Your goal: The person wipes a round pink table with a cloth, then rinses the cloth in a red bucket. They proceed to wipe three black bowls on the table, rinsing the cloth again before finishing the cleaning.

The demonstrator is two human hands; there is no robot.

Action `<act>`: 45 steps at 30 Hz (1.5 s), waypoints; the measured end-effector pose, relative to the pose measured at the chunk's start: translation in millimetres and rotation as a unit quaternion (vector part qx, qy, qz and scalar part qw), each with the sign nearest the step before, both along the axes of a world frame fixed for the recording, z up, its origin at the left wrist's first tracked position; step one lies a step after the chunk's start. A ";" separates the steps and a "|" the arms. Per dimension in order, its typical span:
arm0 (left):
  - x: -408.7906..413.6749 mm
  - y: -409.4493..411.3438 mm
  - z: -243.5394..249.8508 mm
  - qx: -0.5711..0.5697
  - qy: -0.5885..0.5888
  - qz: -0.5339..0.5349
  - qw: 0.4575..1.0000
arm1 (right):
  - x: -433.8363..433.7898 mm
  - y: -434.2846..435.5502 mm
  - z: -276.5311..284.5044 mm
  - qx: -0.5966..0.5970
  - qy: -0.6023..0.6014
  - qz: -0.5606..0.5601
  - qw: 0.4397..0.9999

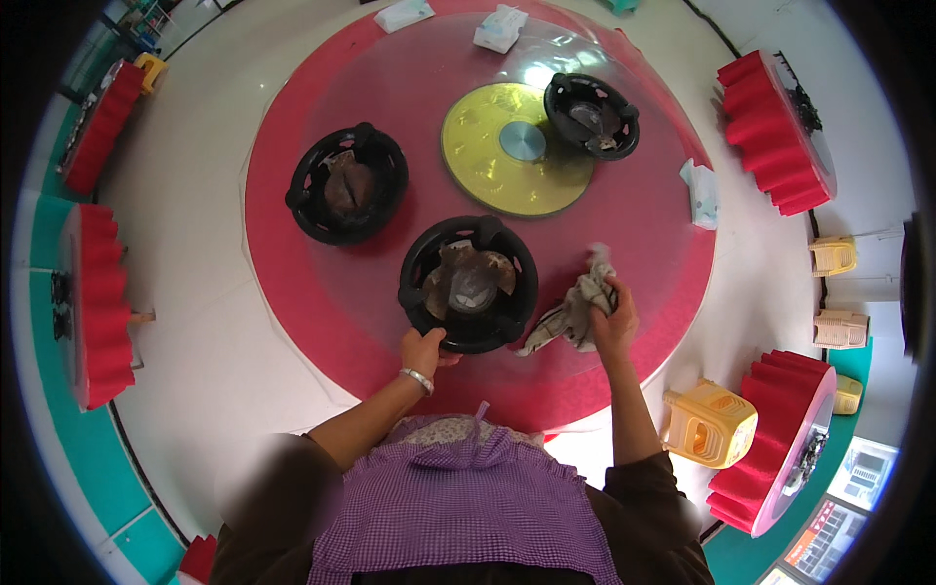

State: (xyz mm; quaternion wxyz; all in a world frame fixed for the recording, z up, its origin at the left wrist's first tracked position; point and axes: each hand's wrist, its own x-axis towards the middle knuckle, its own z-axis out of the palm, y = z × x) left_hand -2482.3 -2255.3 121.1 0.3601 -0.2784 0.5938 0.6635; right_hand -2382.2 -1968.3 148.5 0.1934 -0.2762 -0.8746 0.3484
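Note:
My left hand [425, 351], with a bracelet at the wrist, grips the near rim of a round black stove stand [469, 285] with openings in its wall and brown, worn surfaces inside. To its right, my right hand [616, 318] holds a crumpled, striped grey-beige cloth [581, 307] over the round table [439, 395]. Another black stove stand [347, 183] rests at the left of the table. A third, smaller-looking one [591, 115] is at the back right, overlapping the edge of a yellow disc [482, 146] with a silver centre.
Packs of tissues lie at the table's far edge [501, 29], [404, 14] and right edge [702, 194]. A yellow plastic stool [709, 424] stands close at the right. Several red-skirted tables [775, 139] line both sides. A clear sheet covers the red tablecloth.

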 end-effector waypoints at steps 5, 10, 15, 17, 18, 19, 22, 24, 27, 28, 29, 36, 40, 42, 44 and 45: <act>-6.1 -8.4 -51.0 -0.142 0.190 -0.048 0.970 | -15.1 -89.7 37.2 0.101 -0.012 0.295 0.950; -28.1 11.3 13.0 -0.218 0.252 -0.151 0.931 | -15.4 -68.9 29.0 0.192 -0.083 0.376 0.903; -28.3 11.8 -8.5 -0.276 0.280 -0.123 0.911 | -15.8 -39.8 37.6 0.166 -0.097 0.189 0.963; -27.4 12.1 -13.3 -0.280 0.287 -0.109 0.909 | -14.0 -58.1 42.7 0.137 -0.057 0.199 0.969; -25.9 9.2 -24.4 -0.279 0.298 -0.097 0.908 | -12.2 -78.5 43.2 0.131 -0.036 0.245 0.960; -24.0 8.3 -26.2 -0.277 0.307 -0.088 0.906 | -10.6 -92.0 42.6 0.124 -0.017 0.290 0.949; -19.3 5.5 -9.8 -0.250 0.344 -0.110 0.898 | -0.9 -79.8 32.9 0.172 -0.102 0.300 0.933; -14.5 17.1 -0.6 -0.242 0.417 -0.091 0.871 | 0.8 -71.3 32.5 0.155 -0.129 0.249 0.947; -7.6 19.5 2.9 -0.277 0.449 -0.130 0.840 | -6.1 -74.5 58.9 0.063 -0.142 0.172 0.973; -4.6 24.3 9.8 -0.263 0.454 -0.128 0.842 | -10.3 -87.4 68.6 0.028 -0.139 0.167 0.976; -1.8 29.0 15.8 -0.250 0.459 -0.126 0.843 | -15.0 -100.8 72.8 -0.007 -0.136 0.161 0.978; 5.2 32.1 17.7 -0.147 0.540 -0.146 0.816 | -12.8 -138.6 29.4 0.082 -0.235 0.352 0.902; 15.9 30.9 14.4 -0.162 0.493 -0.127 0.845 | -24.5 -134.0 51.9 0.186 -0.363 0.376 0.832; 16.6 30.9 16.9 -0.156 0.477 -0.129 0.856 | -37.5 -131.9 61.6 0.105 -0.382 0.347 0.850; 16.2 30.6 21.3 -0.140 0.468 -0.131 0.863 | -41.7 -131.7 61.7 0.007 -0.355 0.281 0.892; 18.5 28.2 17.8 -0.133 0.477 -0.139 0.858 | -39.6 -133.8 57.3 -0.050 -0.316 0.225 0.920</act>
